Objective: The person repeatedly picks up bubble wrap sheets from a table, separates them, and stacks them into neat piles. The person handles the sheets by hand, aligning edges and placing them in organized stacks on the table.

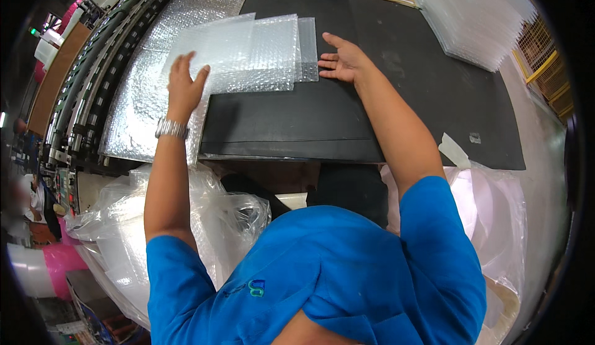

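A black worktop (322, 122) in a packing area, seen from above, with our two hands on bubble wrap sheets.

Our blue shirt (322, 277) hides the near floor, and a stack of clear sheets (471, 16) runs out of frame at top right. The small pile of bubble wrap sheets (260, 53) lies between our hands: the left hand (185, 84) rests open and flat on its left corner, the right hand (341, 61) lies palm up, fingers spread, at its right edge, gripping nothing.
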Motion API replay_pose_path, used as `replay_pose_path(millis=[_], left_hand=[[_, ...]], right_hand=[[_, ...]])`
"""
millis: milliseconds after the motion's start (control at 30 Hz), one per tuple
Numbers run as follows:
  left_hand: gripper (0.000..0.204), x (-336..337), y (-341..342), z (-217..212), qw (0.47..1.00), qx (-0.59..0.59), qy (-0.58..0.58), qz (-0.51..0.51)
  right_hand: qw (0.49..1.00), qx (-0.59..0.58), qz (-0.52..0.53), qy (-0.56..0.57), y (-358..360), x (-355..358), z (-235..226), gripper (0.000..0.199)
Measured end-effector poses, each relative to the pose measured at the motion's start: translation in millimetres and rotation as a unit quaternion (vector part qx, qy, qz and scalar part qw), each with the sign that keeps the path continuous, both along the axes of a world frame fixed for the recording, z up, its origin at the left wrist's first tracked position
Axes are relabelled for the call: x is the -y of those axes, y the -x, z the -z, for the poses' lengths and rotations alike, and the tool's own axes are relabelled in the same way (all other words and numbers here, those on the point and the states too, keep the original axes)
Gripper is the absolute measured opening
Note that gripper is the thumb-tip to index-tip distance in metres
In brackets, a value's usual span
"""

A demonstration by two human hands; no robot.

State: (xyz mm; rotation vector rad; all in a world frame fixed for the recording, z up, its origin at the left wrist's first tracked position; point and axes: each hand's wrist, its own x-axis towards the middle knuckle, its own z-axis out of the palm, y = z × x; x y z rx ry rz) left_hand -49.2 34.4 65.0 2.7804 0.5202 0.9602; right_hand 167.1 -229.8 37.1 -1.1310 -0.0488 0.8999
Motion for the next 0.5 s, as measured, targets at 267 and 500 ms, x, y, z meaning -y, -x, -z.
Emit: replay_pose_path(millis=[267,500], left_hand=[[0.073,64,-50,59,0.97,-0.241,0.025,-0.03],[0.082,67,-17,36,0.997,0.058,0.051,-0.017]], right_hand=[[0.999,-0.015,-0.015,-0.046,-7,-39,20,0.05],[0.906,0.419,0.006,-0.056,27,20,-50,0.05]])
